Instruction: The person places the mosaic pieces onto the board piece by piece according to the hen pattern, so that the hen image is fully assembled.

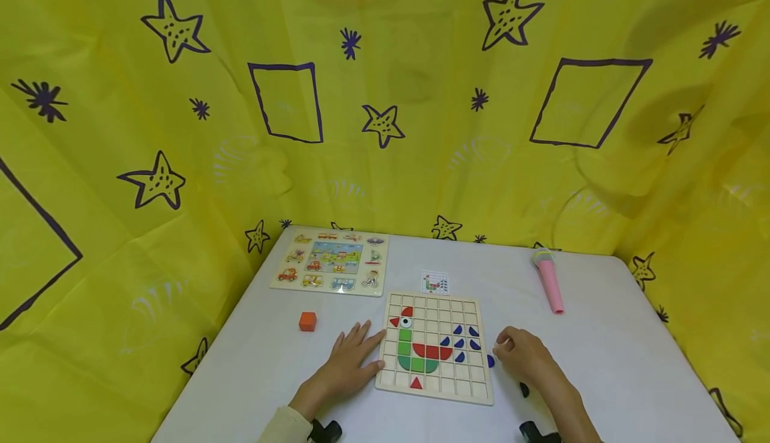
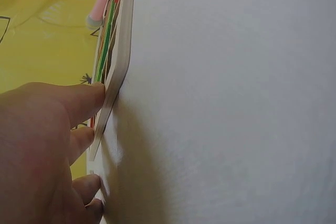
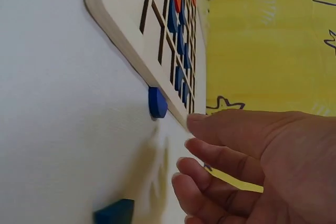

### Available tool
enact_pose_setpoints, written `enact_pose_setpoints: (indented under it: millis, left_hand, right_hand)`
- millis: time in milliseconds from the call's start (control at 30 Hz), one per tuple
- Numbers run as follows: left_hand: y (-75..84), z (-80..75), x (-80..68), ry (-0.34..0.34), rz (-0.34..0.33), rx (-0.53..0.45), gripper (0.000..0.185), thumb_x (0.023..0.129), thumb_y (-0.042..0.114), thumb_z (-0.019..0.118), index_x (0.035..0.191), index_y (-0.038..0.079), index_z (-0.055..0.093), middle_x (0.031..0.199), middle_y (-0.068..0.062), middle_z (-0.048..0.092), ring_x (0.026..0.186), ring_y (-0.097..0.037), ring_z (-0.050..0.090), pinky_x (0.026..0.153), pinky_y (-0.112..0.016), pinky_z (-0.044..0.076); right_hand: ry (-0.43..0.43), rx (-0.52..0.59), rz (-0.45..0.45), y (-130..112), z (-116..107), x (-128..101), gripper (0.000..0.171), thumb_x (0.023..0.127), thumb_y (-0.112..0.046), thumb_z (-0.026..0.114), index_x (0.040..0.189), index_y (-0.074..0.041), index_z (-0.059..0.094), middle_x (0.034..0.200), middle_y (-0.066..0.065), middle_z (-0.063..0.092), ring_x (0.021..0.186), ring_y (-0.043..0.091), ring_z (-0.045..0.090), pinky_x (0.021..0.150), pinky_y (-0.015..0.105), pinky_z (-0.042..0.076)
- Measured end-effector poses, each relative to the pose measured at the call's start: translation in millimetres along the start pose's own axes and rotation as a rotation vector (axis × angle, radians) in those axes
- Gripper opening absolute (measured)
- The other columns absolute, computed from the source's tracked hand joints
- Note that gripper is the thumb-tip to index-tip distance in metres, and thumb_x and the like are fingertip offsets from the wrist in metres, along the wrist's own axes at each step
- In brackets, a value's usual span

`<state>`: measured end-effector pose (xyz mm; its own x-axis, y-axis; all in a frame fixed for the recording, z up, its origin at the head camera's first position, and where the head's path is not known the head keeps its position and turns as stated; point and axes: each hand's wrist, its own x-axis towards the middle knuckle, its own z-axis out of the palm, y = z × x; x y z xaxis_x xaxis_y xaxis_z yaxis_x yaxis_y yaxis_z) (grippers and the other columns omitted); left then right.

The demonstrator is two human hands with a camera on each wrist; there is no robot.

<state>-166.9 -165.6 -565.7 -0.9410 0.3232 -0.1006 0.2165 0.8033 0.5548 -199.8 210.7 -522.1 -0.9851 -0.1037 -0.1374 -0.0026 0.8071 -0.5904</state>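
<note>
A wooden grid board [image 1: 469, 393] lies on the white table, with red, green and blue pieces forming a bird. My left hand [image 1: 351, 356] rests at its left edge, fingers spread; in the left wrist view the thumb and a finger touch the rim. Beside the right edge hovers my right hand [image 1: 526, 356], its fingers loosely bent with nothing between them in the right wrist view. Just below those fingertips, a blue half-round piece [image 3: 157, 103] lies against the board's side. A darker piece [image 1: 524, 389] is on the table under the right wrist.
Behind the board lies a small picture card [image 1: 434, 282] showing a similar bird. A vehicle puzzle board [image 1: 383, 246] is at the back left, an orange cube [image 1: 307, 321] in front of it. Back right lies a pink microphone [image 1: 550, 286]. Yellow patterned cloth [image 1: 421, 182] surrounds the table.
</note>
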Motion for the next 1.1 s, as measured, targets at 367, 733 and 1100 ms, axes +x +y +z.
enact_pose_setpoints:
  millis: [367, 733, 1100]
  left_hand:
    - [-0.3, 0.1, -1.1, 0.006, 0.009, -0.007, 0.063, 0.105, 0.046, 0.061, 0.162, 0.024, 0.045, 0.173, -0.016, 0.028, 0.162, -0.042, 0.017, 0.128, -0.069, 0.010]
    - [-2.3, 1.5, 0.0, 0.001, 0.003, -0.010, 0.064, 0.104, 0.048, 0.061, 0.162, 0.026, 0.045, 0.174, -0.015, 0.028, 0.162, -0.041, 0.016, 0.128, -0.068, 0.009]
    - [-3.6, 1.5, -0.2, 0.006, 0.012, -0.004, 0.063, 0.105, 0.047, 0.061, 0.162, 0.025, 0.045, 0.173, -0.016, 0.028, 0.162, -0.041, 0.017, 0.128, -0.069, 0.010]
  right_hand:
    - [-0.094, 0.024, -0.090, 2, 8, -7, 0.022, 0.089, -0.002, 0.075, 0.110, -0.005, 0.070, 0.093, 0.004, 0.059, 0.085, 0.019, 0.054, 0.073, 0.035, 0.048]
    - [-0.105, 0.037, -0.121, 8, 12, -9, 0.012, 0.091, -0.001, 0.076, 0.097, -0.009, 0.069, 0.087, 0.001, 0.058, 0.083, 0.017, 0.052, 0.073, 0.032, 0.046]
    - [-0.003, 0.022, -0.108, 13, 5, -7, 0.007, 0.090, -0.004, 0.076, 0.094, -0.006, 0.071, 0.085, 0.003, 0.058, 0.078, 0.016, 0.052, 0.066, 0.028, 0.045]
